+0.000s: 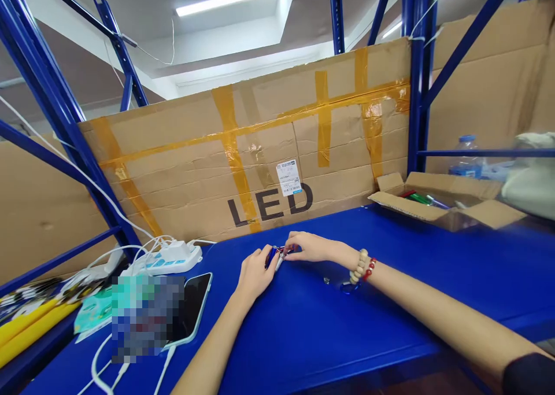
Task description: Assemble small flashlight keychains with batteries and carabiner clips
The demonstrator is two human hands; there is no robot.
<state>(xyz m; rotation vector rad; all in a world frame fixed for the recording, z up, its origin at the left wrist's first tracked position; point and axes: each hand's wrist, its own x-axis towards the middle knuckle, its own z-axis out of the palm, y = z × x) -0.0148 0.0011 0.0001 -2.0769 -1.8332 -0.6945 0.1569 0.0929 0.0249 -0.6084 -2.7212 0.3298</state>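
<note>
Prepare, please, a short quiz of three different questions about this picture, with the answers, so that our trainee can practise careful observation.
1. True or false: the left hand and the right hand are close together, with a small silver item between their fingertips.

2. Which wrist wears the beaded bracelets?
A. The left
B. The right
C. Both

3. Fill the gap: the large black letters on the cardboard panel read ____.

Key: 1. True; 2. B; 3. LED.
</note>
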